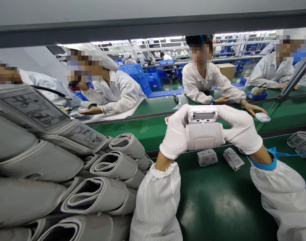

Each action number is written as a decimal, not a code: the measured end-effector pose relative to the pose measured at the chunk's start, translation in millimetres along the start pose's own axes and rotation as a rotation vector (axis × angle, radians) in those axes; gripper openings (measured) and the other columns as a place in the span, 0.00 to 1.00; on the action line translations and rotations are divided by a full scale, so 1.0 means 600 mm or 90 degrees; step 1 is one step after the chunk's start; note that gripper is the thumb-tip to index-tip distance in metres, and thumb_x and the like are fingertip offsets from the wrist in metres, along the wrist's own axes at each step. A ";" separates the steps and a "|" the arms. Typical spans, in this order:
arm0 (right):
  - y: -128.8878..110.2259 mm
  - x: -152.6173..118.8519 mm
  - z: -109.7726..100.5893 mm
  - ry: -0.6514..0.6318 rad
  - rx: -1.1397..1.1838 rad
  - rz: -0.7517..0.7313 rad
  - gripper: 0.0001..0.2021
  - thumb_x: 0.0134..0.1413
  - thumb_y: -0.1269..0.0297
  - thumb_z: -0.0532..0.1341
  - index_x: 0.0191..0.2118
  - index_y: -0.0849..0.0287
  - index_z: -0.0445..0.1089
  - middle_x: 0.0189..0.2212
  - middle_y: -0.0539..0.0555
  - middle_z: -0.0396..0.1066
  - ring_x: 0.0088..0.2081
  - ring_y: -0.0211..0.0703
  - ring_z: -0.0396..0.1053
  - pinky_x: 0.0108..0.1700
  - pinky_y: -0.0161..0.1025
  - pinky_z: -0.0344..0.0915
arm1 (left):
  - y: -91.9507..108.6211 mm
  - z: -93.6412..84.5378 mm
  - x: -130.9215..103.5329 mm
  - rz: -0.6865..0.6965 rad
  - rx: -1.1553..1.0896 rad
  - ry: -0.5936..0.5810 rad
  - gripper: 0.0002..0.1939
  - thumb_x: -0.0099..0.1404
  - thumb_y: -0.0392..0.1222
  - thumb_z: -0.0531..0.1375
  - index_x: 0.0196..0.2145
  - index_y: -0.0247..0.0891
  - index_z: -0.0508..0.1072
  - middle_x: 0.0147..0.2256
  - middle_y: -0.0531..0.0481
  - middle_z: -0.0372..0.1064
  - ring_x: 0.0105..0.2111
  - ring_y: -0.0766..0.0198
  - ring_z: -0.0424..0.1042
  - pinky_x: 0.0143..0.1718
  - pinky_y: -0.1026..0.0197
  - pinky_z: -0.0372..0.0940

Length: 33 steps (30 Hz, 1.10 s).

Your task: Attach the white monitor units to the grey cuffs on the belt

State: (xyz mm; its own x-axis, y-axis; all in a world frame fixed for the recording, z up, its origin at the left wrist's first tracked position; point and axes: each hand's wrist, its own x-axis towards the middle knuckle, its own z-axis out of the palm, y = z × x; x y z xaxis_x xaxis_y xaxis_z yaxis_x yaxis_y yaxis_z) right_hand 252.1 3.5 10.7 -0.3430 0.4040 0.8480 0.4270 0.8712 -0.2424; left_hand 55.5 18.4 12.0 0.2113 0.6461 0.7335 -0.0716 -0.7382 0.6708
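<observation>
Both of my hands wear white gloves and are raised over the green bench. Between them is a white plastic device (203,115) with an open compartment facing me, and a rolled grey cuff (205,135) sits directly below it. My left hand (176,132) grips the left side of the device and cuff. On the right side, my right hand (240,130) holds the same pair, its fingers closed round the edge. Two rolled grey cuffs (207,157) with printed labels lie on the bench beneath my hands.
Many rolled grey cuffs (110,164) are piled at the left. More cuffs (299,139) lie at the right edge. Across the green belt (122,132), a person (203,80) touches a white device (262,116). Other people sit left and right. A blue cord runs from my right wrist.
</observation>
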 end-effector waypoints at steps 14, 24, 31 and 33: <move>-0.010 0.001 0.001 0.006 -0.092 0.013 0.15 0.59 0.70 0.63 0.51 0.57 0.76 0.38 0.54 0.75 0.38 0.45 0.73 0.42 0.39 0.71 | -0.007 -0.006 -0.002 -0.017 0.012 -0.041 0.11 0.67 0.47 0.68 0.40 0.38 0.76 0.39 0.51 0.77 0.39 0.61 0.74 0.44 0.58 0.71; -0.022 0.004 -0.018 -0.027 -0.088 0.027 0.15 0.60 0.70 0.65 0.52 0.57 0.76 0.37 0.54 0.72 0.36 0.44 0.70 0.40 0.39 0.68 | 0.015 -0.006 -0.007 -0.026 0.024 -0.098 0.21 0.59 0.47 0.74 0.46 0.37 0.76 0.45 0.47 0.77 0.43 0.57 0.76 0.47 0.56 0.72; -0.030 -0.004 0.019 0.049 -0.128 0.084 0.16 0.54 0.70 0.63 0.49 0.54 0.78 0.30 0.50 0.69 0.30 0.41 0.66 0.34 0.37 0.66 | 0.001 -0.021 0.006 -0.008 0.052 -0.080 0.13 0.67 0.45 0.66 0.47 0.36 0.78 0.47 0.45 0.79 0.48 0.55 0.77 0.53 0.55 0.70; -0.010 -0.008 0.038 0.075 -0.069 0.127 0.16 0.56 0.66 0.64 0.50 0.55 0.78 0.33 0.52 0.73 0.34 0.43 0.70 0.38 0.38 0.70 | -0.014 -0.025 0.010 -0.027 0.038 -0.084 0.14 0.66 0.42 0.65 0.49 0.36 0.78 0.49 0.44 0.78 0.50 0.55 0.76 0.55 0.54 0.69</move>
State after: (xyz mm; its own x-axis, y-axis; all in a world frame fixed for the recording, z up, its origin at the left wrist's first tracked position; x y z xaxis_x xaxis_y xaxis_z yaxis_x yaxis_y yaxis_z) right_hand 232.3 2.6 -2.5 -0.1455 0.5235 0.8395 0.5660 0.7400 -0.3633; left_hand 43.0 31.2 12.5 0.3398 0.6482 0.6815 -0.0021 -0.7241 0.6897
